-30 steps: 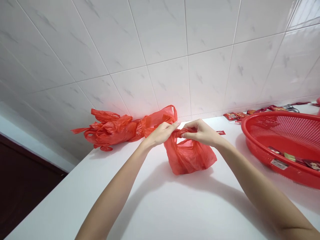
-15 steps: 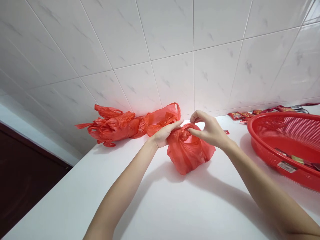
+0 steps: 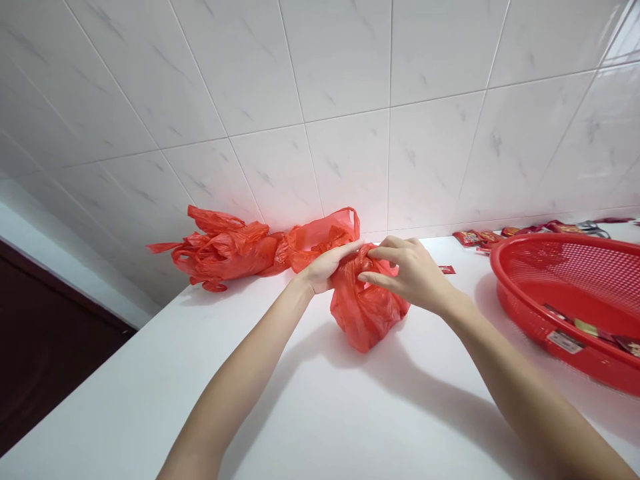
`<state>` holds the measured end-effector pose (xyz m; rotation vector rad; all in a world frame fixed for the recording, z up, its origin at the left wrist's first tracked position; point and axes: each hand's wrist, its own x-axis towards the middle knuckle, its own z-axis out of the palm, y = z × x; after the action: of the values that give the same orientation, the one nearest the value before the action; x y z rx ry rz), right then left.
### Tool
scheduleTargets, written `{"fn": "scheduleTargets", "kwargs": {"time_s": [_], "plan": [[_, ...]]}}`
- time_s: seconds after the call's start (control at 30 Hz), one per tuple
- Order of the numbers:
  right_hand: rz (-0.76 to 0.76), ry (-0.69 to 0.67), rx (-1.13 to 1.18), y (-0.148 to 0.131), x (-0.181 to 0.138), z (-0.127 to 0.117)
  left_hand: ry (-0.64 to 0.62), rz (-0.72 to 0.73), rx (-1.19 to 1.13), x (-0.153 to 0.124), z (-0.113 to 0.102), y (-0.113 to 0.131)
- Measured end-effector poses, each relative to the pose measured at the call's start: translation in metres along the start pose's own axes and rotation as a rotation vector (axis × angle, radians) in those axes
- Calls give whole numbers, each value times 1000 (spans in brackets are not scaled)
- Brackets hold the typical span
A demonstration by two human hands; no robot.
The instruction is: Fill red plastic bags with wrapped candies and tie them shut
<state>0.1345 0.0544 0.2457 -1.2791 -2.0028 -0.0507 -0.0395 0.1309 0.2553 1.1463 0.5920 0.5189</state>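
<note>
A red plastic bag (image 3: 367, 317), bunched up at the top, rests on the white table in front of me. At its upper left side my left hand (image 3: 324, 269) holds the gathered plastic, the thumb lying along the top and the other fingers hidden behind. My right hand (image 3: 415, 275) is at the bag's top from the right, thumb and forefinger curled around the twisted plastic. What the bag contains cannot be made out. Just behind my left hand are more red plastic bags (image 3: 230, 253), crumpled in a heap.
On the right stands a red perforated basket (image 3: 525, 327) with a few small packets (image 3: 590, 328) in it. Several red snack packets (image 3: 470, 237) lie along the tiled wall (image 3: 345, 167). A small red wrapper (image 3: 447, 269) lies beyond my right hand. The white table (image 3: 300, 413) ends at the left.
My right hand has shifted left and turned over the bag's top, its fingers lower and closer to my left hand. The bag looks narrower, its right side pulled in.
</note>
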Motion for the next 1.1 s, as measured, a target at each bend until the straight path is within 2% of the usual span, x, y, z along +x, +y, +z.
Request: {"fn": "scheduleTargets", "kwargs": {"time_s": [0.13, 0.27, 0.47, 0.57, 0.7, 0.83, 0.97, 1.1], "plan": [[20, 2, 7, 0, 1, 0, 67, -8, 63, 0, 0, 3], [60, 12, 47, 5, 0, -6, 189, 84, 157, 2, -8, 9], [115, -116, 139, 11, -3, -20, 301, 180, 133, 5, -27, 3], [100, -221, 142, 13, -4, -28, 405, 224, 62, 6, -39, -4], [41, -469, 100, 18, -7, -37, 580, 270, 12, 8, -62, -12], [68, -612, 99, 25, -11, -40, 660, 257, 7, 11, -81, -27], [48, -583, 149, 29, -12, -44, 679, 287, -16, 13, -86, -39], [72, -379, 222, 25, -10, -50, 672, 369, -36, 12, -74, -24]]}}
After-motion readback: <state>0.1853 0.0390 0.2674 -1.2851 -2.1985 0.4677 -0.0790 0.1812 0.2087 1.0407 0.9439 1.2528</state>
